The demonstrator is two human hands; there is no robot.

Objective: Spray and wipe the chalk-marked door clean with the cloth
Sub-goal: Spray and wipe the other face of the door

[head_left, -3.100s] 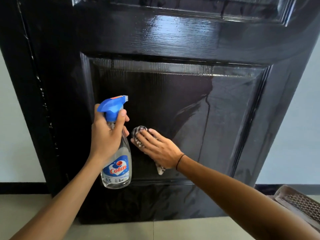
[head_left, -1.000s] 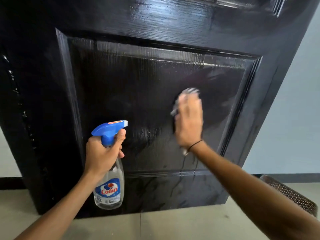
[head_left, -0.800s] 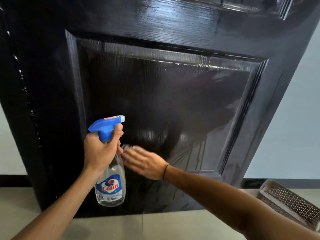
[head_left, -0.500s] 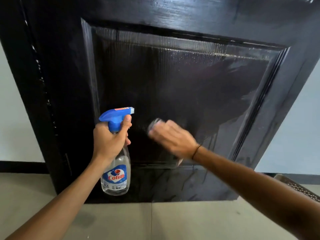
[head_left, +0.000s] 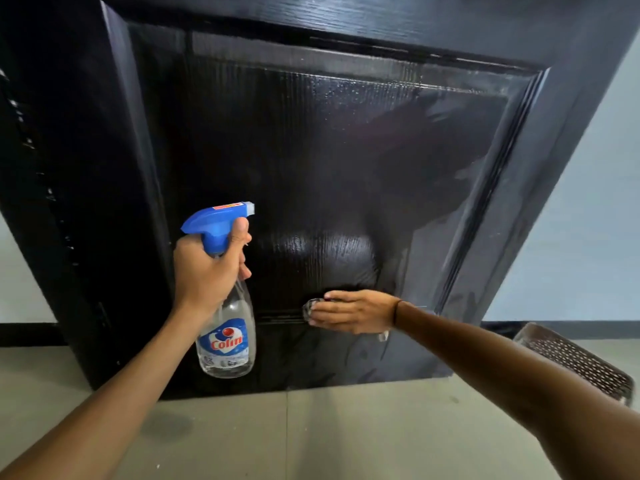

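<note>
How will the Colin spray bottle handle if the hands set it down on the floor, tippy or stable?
The spray bottle looks nearly empty and clear, so it is probably light. It is tall and narrow under a bulky blue trigger head, so likely top-heavy and easy to knock over. The left hand grips its neck, which seems the surest hold; the smooth body may be slippery if wet.

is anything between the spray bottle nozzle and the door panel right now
Nothing visible does. The spray bottle, gripped by the left hand, points at bare door panel. The right hand presses the cloth lower, below the nozzle's line.
</note>
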